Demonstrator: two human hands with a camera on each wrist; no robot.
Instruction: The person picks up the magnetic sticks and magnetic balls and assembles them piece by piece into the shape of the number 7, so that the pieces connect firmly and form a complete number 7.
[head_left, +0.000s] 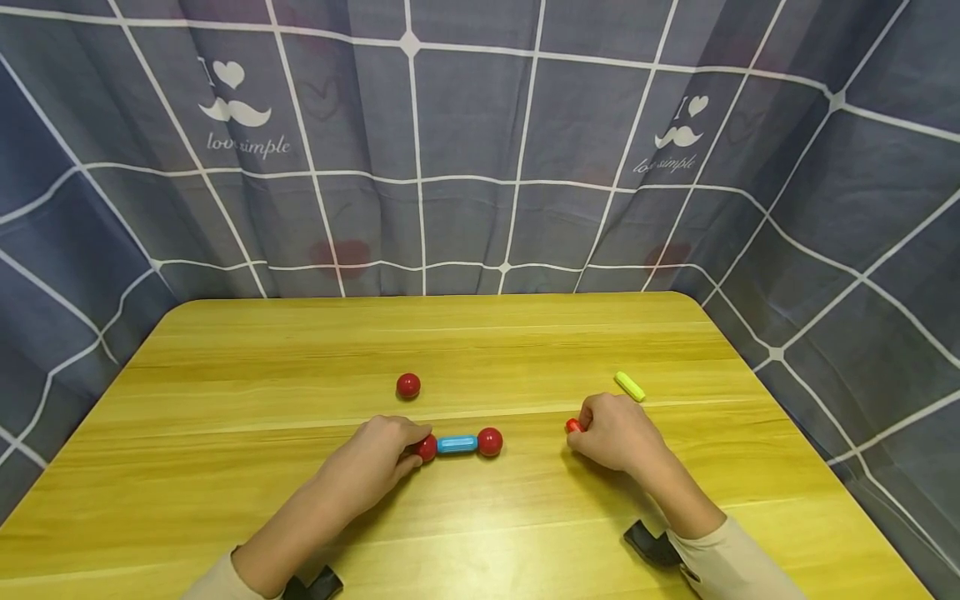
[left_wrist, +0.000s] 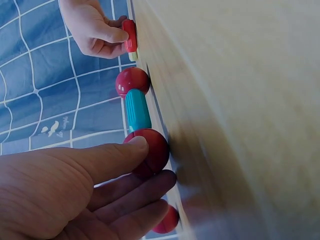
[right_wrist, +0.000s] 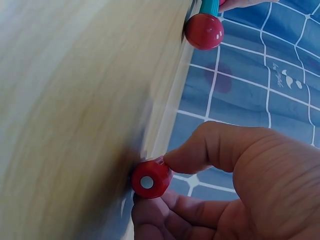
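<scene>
My left hand pinches a red ball between thumb and fingers. That ball sits at one end of a blue ribbed rod, with a second red ball on the rod's other end, all in one line low over the table. To the right, my right hand pinches a short red rod near the tabletop. In the right wrist view the red rod's end shows a round silvery disc facing the camera. The right fingertips hide much of this rod in the head view.
A loose red ball lies on the wooden table beyond the left hand. Past the right hand lies a yellow-green rod. A dark checked curtain hangs behind the table and along its sides.
</scene>
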